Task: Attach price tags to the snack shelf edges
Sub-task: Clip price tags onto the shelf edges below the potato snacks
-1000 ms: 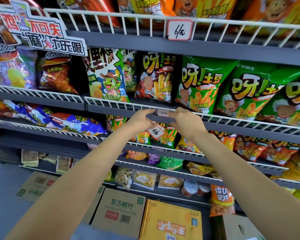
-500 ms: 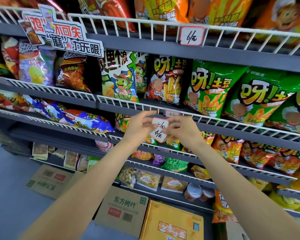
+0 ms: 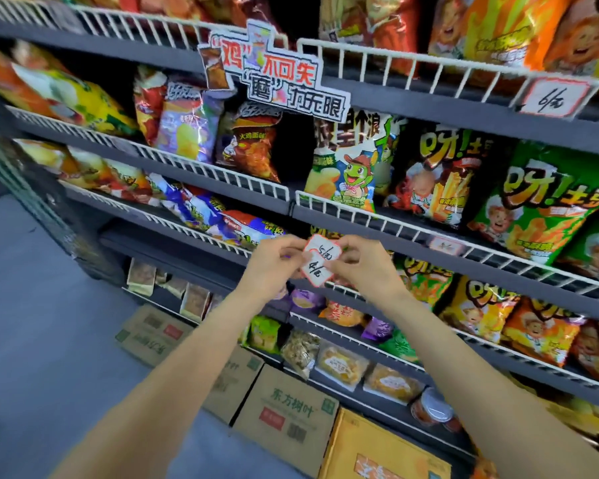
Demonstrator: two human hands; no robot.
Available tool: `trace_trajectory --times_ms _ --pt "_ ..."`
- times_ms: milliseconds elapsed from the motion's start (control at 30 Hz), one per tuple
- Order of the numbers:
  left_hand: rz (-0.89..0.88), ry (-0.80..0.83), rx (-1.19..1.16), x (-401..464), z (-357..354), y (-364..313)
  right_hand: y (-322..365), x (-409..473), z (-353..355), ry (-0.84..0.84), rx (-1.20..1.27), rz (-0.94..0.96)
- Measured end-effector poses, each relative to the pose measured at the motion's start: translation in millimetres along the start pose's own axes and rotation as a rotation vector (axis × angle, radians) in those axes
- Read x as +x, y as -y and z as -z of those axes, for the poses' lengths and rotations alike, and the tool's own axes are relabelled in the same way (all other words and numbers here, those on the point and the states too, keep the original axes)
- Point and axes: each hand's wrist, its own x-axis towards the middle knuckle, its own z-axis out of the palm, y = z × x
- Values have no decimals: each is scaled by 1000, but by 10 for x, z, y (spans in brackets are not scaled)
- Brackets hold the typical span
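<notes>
Two small white price tags with red borders (image 3: 319, 261) sit between my hands in front of the snack shelves. My left hand (image 3: 274, 262) pinches their left side and my right hand (image 3: 358, 264) pinches their right side. The upper tag overlaps the lower one, which reads 4. A tag (image 3: 446, 246) is fixed on the wire rail of the middle shelf (image 3: 519, 261) just right of my hands. Another tag marked 6 (image 3: 555, 98) hangs on the upper shelf rail (image 3: 412, 65).
Snack bags fill the grey shelves with white wire rails. A cut-out promo sign (image 3: 277, 76) hangs from the top rail. Cardboard boxes (image 3: 286, 409) stand on the floor below, with grey floor (image 3: 32, 323) to the left.
My hands came off the middle shelf rail and drew back together, now holding two tags between them. The view swung left, so the shelves shifted right in the frame.
</notes>
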Motion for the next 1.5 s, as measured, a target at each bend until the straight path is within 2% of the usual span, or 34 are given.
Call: trace_trajectory --times_ms 133,267,433,567,667,900,1133,1300,1500 --pt "2 -28 42 1 769 184 306 173 -718 28 -23 9" --pt "45 26 99 25 1521 394 554 380 -1458 36 -95 26" --pt "28 36 237 55 2321 572 855 594 -2221 59 6 11" --pt "50 -3 279 259 2903 855 1011 865 -2757 116 76 -27" --pt "121 -50 212 485 3250 1098 1089 1183 -3122 155 54 -25" --pt "250 -204 150 1296 4052 1702 1039 2183 -3939 136 4 -64" --pt "391 -201 104 2036 4572 2389 752 3062 -4691 41 -115 -129" --pt "461 -108 89 2486 4731 2801 537 3497 -5066 -32 -445 14" --pt "473 22 33 2957 4796 3137 196 3932 -5357 -48 -646 129"
